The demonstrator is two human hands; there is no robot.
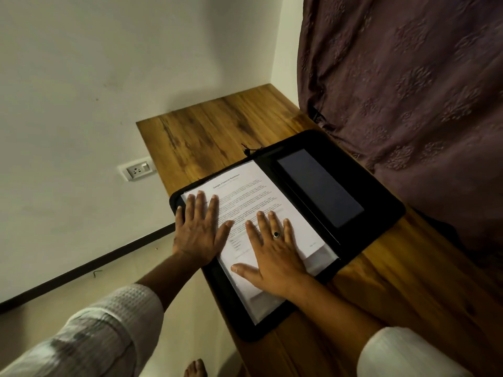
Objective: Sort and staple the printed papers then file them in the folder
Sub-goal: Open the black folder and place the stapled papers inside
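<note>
A black zip folder [375, 213] lies open on the wooden table [217, 126]. A stack of printed white papers [253, 191] rests on its left half, top sheet headed with a title and lines of text. My left hand [200, 227] lies flat, fingers spread, on the stack's left edge. My right hand [275, 257], wearing a dark-stoned ring, presses flat on the lower part of the stack. Neither hand grips anything. The folder's right half shows a dark inner pocket [318, 186]. No stapler is in view.
A purple patterned curtain [408, 91] hangs along the table's right side, touching the folder's far corner. A white wall with a socket [137, 168] is to the left. The floor lies below the table's left edge, and a bare foot [196, 368] shows at the bottom.
</note>
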